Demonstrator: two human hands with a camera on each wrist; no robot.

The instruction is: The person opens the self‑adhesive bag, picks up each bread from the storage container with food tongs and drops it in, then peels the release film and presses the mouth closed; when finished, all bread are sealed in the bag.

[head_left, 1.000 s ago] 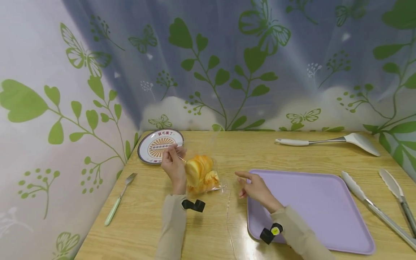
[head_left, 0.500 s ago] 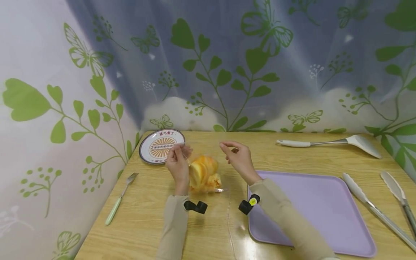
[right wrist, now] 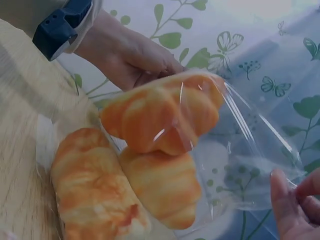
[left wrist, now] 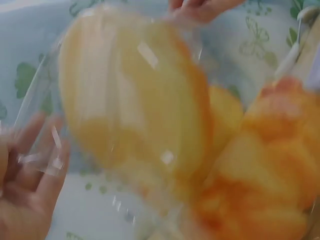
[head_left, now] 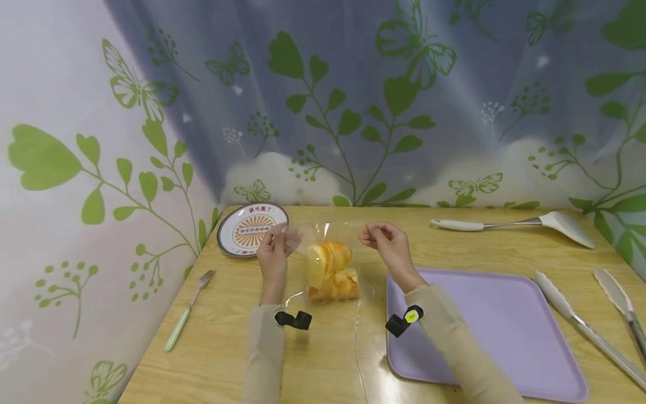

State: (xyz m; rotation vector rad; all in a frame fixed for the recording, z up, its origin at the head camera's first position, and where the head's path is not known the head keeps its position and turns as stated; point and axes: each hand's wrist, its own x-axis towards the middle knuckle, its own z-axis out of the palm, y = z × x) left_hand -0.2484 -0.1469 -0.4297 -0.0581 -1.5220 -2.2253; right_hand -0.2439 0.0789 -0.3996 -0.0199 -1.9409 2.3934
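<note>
In the head view, a clear plastic bag [head_left: 327,231] holding several bread rolls [head_left: 333,264] hangs between both hands above the table. My left hand [head_left: 272,258] pinches the bag's upper left side between thumb and fingers. At the upper right corner, my right hand [head_left: 392,247] pinches the film. The left wrist view is blurred; there the left hand [left wrist: 32,185] shows with film across its fingers, and a pale yellow roll [left wrist: 130,95] fills the middle. Croissant-like rolls [right wrist: 160,117] lie inside the film in the right wrist view, where my right hand's fingertips [right wrist: 281,190] grip its edge.
A patterned plate [head_left: 242,235] stands behind the left hand, with a green-handled fork [head_left: 184,314] nearer. The purple tray [head_left: 474,331] lies under the right forearm. Tongs [head_left: 580,320] and a white-handled spatula [head_left: 510,223] lie on the right.
My right hand has risen from beside the tray to the bag's upper right and now pinches it. The bag has spread out and shifted right, while my left hand keeps its hold.
</note>
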